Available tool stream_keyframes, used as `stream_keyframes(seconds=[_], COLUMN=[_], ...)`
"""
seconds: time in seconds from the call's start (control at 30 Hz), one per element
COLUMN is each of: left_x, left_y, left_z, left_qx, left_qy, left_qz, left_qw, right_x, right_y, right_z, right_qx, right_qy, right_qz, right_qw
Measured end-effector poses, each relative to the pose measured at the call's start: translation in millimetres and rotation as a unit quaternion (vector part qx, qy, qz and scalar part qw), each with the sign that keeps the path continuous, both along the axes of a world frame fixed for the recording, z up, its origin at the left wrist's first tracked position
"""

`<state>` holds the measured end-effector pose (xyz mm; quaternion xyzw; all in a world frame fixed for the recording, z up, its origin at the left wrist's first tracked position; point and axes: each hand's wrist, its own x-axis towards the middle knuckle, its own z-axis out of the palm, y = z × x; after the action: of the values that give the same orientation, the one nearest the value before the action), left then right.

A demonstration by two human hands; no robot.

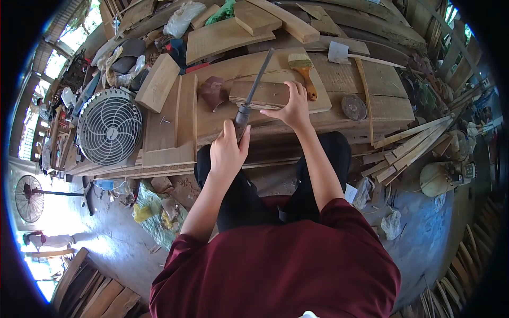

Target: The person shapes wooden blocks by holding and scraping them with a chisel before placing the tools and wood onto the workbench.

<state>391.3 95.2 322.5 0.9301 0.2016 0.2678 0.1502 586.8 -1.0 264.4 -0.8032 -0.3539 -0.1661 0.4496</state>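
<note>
At a worktop (389, 108), the right hand (296, 110) gripped a crosswise block's (271, 94) right end; the left hand (225, 152) clutched a file (260, 77).

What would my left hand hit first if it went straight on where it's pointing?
Probably the small wooden block, just beyond your left hand, though height is unclear.

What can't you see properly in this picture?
Part of the handle of the long metal tool: head view, hidden by the left hand.
The right end of the wooden block: head view, behind the right hand.
The mark on the round fan: head view, too small to read.
</note>
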Motion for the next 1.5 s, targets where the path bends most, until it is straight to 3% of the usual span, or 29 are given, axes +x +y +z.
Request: stream_keyframes(seconds=[0.07,0.13,0.17,0.27,0.33,0.37,0.43,0.5,0.57,0.7,0.77,0.9,1.03,1.1,1.17,1.27,1.3,1.37,1.5], left_x=[0,3,2,2,1,1,5,4,0,-1,0,-8,-3,2,-2,-4,-2,2,-3], left_y=[0,6,6,0,-5,-5,2,4,-3,-3,11,-2,1,11,8,-1,0,7,9], left_z=[-7,-8,-9,13,13,9,-7,-9,8,-6,-18,12,-4,-14,-7,7,4,-9,-5], left_qx=[0.013,0.029,0.03,0.002,0.019,0.017,0.0,-0.029,-0.038,0.012,-0.009,-0.049,-0.023,-0.027,-0.005,-0.042,-0.043,-0.043,-0.022], left_qy=[-0.06,0.094,0.093,0.059,-0.077,-0.076,0.098,0.091,0.027,-0.076,0.113,-0.001,-0.063,0.096,0.082,-0.066,-0.065,0.088,0.048], left_qz=[-0.007,0.008,0.009,0.003,0.0,0.001,0.033,0.018,-0.012,0.012,0.014,-0.017,0.004,0.005,0.014,-0.012,-0.011,0.032,0.009], left_qw=[0.998,0.995,0.995,0.998,0.997,0.997,0.995,0.995,0.999,0.997,0.993,0.999,0.998,0.995,0.996,0.997,0.997,0.995,0.999], right_x=[0,0,-1,1,0,1,1,-1,2,1,-1,0,-1,-2,-1,1,-1,-3,-2], right_y=[-1,1,-1,1,0,0,1,1,2,1,1,2,1,0,1,3,2,1,2], right_z=[0,2,3,1,-2,-3,-2,0,-3,-2,2,-2,-1,3,0,-2,-1,3,3], right_qx=[-0.002,0.003,-0.003,-0.001,0.0,0.003,0.007,-0.001,0.008,0.01,0.001,0.01,0.008,-0.011,-0.005,0.004,0.007,-0.002,-0.011], right_qy=[0.005,0.008,0.012,0.011,0.008,0.003,-0.003,-0.005,-0.012,0.003,0.009,-0.017,-0.002,0.013,0.001,-0.004,-0.002,0.007,0.01], right_qz=[0.004,0.006,0.008,0.006,0.005,0.005,0.005,-0.005,0.0,0.016,0.008,0.004,0.014,0.002,0.003,0.005,0.008,0.004,-0.002], right_qw=[1.0,1.0,1.0,1.0,1.0,1.0,1.0,1.0,1.0,1.0,1.0,1.0,1.0,1.0,1.0,1.0,1.0,1.0,1.0])
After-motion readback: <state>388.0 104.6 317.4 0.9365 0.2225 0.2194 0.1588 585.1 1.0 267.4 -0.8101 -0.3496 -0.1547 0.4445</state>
